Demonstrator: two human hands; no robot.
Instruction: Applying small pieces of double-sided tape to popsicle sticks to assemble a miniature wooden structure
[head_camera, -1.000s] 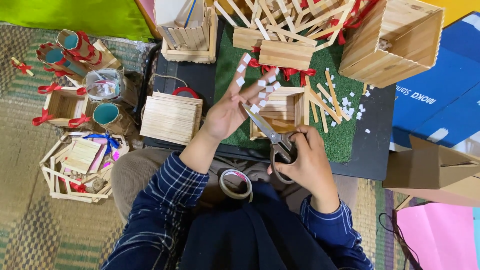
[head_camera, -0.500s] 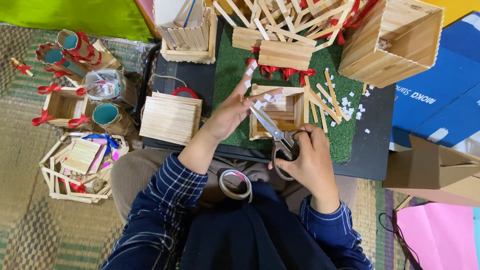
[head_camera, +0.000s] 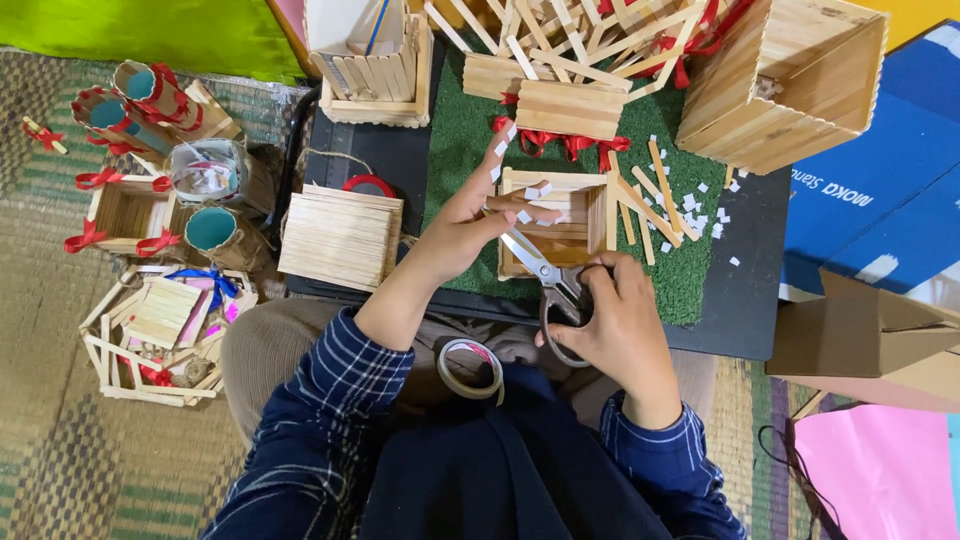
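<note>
Green mat (head_camera: 460, 130): two hands (head_camera: 470, 225) (one scissors (head_camera: 545, 275))

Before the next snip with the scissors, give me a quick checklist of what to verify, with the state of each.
1. Right hand has the scissors by the handles: ok.
2. Blades point up toward the left hand, close to its fingers: not ok, keep skin out of the cut.
3. White strip in the left hand sits between the blades: cannot tell.
4. Small white pieces stuck on the left fingers are secure: ok, several show.
5. Open stick box on the green mat sits beneath the cut: ok.
6. Tape roll rests in the lap, away from the blades: ok.
</note>
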